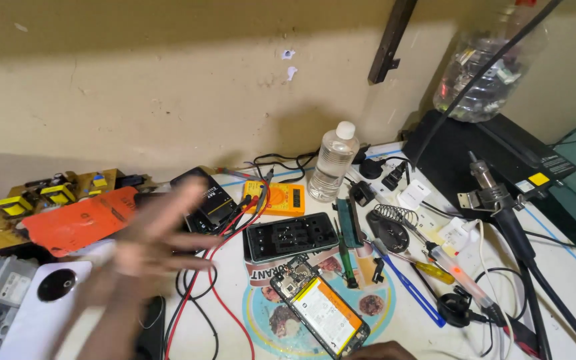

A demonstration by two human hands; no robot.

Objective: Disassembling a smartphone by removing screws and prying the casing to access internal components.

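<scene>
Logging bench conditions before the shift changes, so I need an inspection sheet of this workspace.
Surface: white table, crowded.
Job's things: opened phone with orange-and-white battery, on a printed round mat; dark phone frame behind it.
Clutter: yellow multimeter, water bottle, orange cover, soldering iron.
Hands: left hand blurred, fingers spread, empty; right hand barely visible at the bottom edge.
Cables: red and black leads tangled.
Surroundings: beige wall.

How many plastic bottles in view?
2: a clear capped plastic bottle standing mid-bench by the yellow multimeter; a large clear bottle top right, partly cut off. Others may be hidden.
</scene>
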